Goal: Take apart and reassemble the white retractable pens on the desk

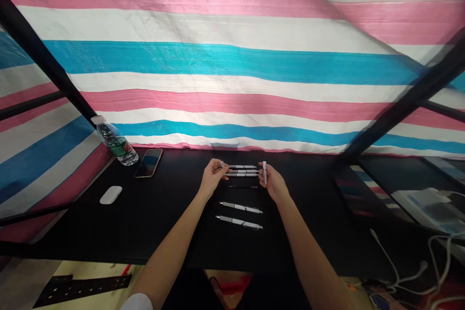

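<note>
My left hand sits on the black tabletop, pinching a small white piece at its fingertips, right at the left ends of two white pens. My right hand holds a short white pen barrel upright between its fingers. Another white pen lies farthest back. A thin black refill lies between my hands. Closer to me lie two more white pens, side by side and slightly angled.
A water bottle lies tilted at the back left, next to a phone. A white computer mouse sits left of my hands. Black frame bars and a striped tarp bound the back. White cables hang at the right.
</note>
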A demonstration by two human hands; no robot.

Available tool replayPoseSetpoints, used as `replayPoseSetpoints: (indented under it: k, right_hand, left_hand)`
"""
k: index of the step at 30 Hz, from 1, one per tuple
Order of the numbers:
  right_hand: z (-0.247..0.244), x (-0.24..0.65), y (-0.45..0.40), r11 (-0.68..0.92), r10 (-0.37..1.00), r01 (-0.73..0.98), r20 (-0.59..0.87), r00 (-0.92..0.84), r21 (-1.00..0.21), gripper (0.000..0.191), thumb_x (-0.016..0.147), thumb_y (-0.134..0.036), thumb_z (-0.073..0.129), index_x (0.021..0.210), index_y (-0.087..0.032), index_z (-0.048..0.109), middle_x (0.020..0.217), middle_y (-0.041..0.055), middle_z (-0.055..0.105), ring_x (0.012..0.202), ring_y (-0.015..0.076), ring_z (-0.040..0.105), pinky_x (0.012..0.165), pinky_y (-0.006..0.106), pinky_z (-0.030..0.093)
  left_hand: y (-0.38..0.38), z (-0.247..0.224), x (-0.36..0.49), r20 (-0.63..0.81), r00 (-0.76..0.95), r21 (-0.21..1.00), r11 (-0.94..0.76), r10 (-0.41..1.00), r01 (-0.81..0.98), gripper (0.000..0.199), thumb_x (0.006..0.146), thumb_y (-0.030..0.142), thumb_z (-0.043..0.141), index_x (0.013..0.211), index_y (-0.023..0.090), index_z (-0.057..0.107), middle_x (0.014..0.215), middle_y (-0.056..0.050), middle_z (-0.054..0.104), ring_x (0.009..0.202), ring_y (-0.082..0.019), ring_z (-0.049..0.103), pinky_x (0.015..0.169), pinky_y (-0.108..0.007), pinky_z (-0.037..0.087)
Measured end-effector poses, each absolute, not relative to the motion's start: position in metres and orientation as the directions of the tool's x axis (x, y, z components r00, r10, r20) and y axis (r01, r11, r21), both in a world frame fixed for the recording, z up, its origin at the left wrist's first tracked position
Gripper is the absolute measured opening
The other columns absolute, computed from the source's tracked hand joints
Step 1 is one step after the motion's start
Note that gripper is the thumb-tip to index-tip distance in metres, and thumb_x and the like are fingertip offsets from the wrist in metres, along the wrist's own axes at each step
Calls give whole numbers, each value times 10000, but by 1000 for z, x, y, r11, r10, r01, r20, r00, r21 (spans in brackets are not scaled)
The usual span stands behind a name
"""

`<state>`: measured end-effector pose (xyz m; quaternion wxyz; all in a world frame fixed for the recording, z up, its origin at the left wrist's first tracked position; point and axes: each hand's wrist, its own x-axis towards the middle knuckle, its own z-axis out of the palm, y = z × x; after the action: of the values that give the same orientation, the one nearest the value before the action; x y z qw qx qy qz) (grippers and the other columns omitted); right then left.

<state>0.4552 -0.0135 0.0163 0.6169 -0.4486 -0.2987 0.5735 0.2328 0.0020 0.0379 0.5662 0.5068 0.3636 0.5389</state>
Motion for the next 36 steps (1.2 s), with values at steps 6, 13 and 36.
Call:
replayPoseSetpoints:
  k: [6, 13, 36]
  right_hand:
    - [19, 455, -15, -33, 983, -414, -104, 151, -910, 331, 718, -456, 671, 936, -208, 642, 634, -23, 533, 495, 99, 460, 372, 209, 289]
    - [17, 455, -16, -30, 987, -398, -90, 133, -917, 304, 721, -398, 672, 957, -208, 647, 664, -18, 547, 538, 112, 497, 398, 216, 332]
    - [24, 453, -19, -21, 990, -461, -83, 115, -887, 331, 654, -351, 761, 936, -211, 661, 718, -1, 623, 641, 148, 589, 539, 270, 476]
  left_hand:
    - [3, 35, 232, 189, 143, 972, -165, 971, -167, 282, 720, 313, 716, 790, 171, 483, 998, -85, 661, 1025, -238, 629, 775, -323, 527]
    - [3, 35, 233, 165, 155, 977, -139, 974, -163, 294, 756, 387, 681, 889, 170, 533, 890, -67, 668, 887, -218, 665, 671, -283, 508]
    - [6, 28, 231, 111, 178, 984, -83, 978, -158, 345, 779, 429, 651, 985, 155, 609, 814, -52, 665, 703, -162, 657, 541, -238, 480]
